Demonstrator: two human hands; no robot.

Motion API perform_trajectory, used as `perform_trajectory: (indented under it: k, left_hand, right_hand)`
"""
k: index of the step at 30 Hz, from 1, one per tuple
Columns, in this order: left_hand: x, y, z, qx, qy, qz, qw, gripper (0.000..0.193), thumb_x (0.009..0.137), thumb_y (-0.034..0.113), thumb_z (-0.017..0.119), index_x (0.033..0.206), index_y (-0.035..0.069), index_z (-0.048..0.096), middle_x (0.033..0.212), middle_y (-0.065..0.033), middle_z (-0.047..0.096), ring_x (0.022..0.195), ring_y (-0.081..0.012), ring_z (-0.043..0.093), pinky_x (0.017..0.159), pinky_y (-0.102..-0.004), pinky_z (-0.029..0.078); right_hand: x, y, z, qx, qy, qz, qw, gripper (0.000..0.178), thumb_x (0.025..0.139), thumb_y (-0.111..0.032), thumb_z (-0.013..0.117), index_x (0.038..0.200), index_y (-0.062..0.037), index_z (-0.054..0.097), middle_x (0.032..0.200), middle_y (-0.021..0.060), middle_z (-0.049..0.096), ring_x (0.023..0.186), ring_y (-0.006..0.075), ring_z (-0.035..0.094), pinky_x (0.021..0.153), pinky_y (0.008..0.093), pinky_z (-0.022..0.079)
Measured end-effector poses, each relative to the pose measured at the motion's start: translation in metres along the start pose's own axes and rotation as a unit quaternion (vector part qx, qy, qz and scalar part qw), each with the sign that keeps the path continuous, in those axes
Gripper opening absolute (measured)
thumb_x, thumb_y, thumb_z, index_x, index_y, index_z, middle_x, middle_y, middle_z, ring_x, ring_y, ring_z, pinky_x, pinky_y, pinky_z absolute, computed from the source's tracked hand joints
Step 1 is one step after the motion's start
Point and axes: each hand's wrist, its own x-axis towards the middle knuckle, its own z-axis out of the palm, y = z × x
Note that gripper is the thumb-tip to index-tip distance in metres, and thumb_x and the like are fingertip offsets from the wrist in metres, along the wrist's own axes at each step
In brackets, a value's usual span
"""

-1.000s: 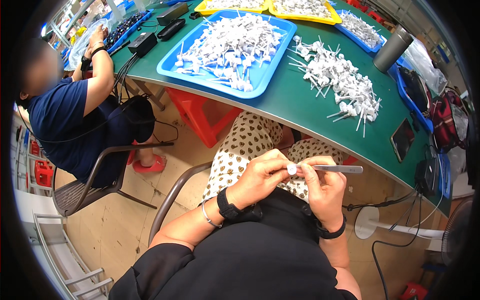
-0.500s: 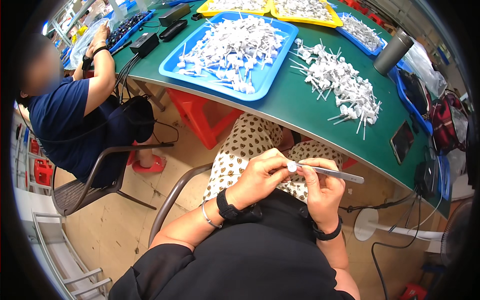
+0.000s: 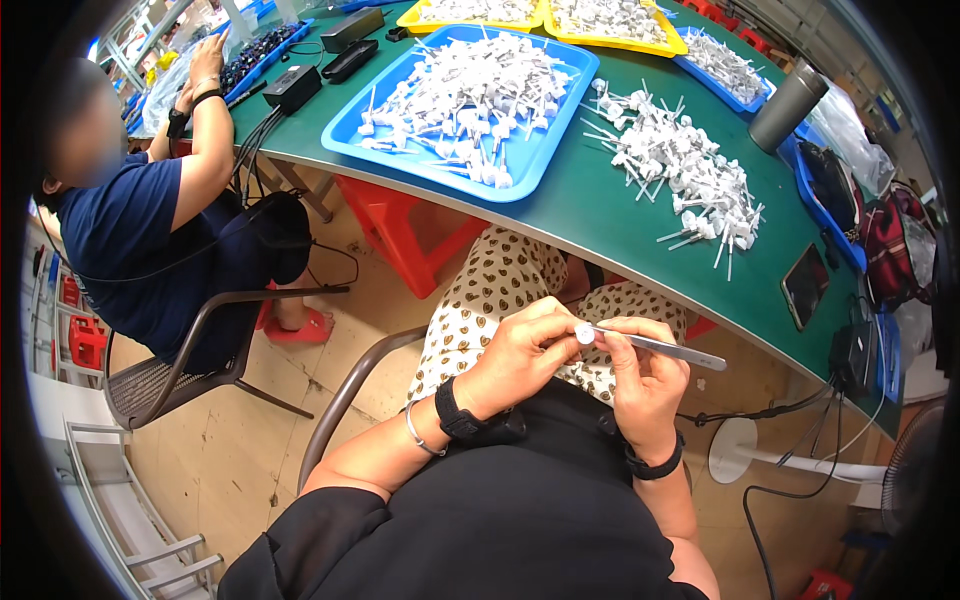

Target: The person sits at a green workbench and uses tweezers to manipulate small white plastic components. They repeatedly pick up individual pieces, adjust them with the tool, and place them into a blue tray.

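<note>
At the far left, a co-worker in a dark blue shirt point(image 3: 125, 215) sits on a brown chair point(image 3: 165, 390), with raised arms near the tabletop point(image 3: 570, 215), which is green. Next on it is a black box point(image 3: 291, 88) with cables. Then comes a large blue tray point(image 3: 537, 155), in which many white parts with thin stems lie heaped. Below it, over the patterned trousers point(image 3: 480, 285), the left hand point(image 3: 520, 350) is nearly closed and pinches a small round white piece point(image 3: 585, 333) between thumb and finger. The right hand point(image 3: 648, 380), with bent fingers, grips metal tweezers point(image 3: 685, 353); their tip is at the piece, but I cannot tell if it touches. Above the right hand, a loose pile point(image 3: 680, 160) of similar parts lies directly on the tabletop. Farther right are a grey bottle point(image 3: 789, 106) and a phone point(image 3: 804, 286).
</note>
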Motion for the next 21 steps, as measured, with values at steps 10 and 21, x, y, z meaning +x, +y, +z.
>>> perform_trajectory:
  k: [10, 21]
  left_hand:
    - [-0.0005, 0.0013, -0.0007, -0.011, -0.007, -0.011, 1.0, 0.012, 0.095, 0.004, 0.065, 0.102, -0.003, 0.072, 0.089, -0.0073, 0.064, 0.07, -0.0127, 0.067, 0.061, -0.0241, 0.054]
    - [-0.0001, -0.0003, -0.0013, -0.007, -0.014, -0.008, 1.0, 0.013, 0.095, 0.002, 0.065, 0.104, -0.002, 0.072, 0.09, -0.0073, 0.065, 0.071, -0.0129, 0.068, 0.063, -0.0243, 0.056]
  right_hand:
    - [-0.0008, 0.0032, -0.0014, 0.011, -0.008, 0.012, 1.0, 0.009, 0.094, 0.0, 0.066, 0.102, 0.0048, 0.065, 0.096, 0.0114, 0.07, 0.081, 0.0159, 0.07, 0.07, 0.0261, 0.056]
    - [-0.0006, 0.0024, 0.0014, 0.013, 0.007, 0.009, 1.0, 0.009, 0.094, 0.0, 0.067, 0.102, 0.0046, 0.065, 0.097, 0.011, 0.07, 0.081, 0.0161, 0.07, 0.072, 0.0264, 0.056]
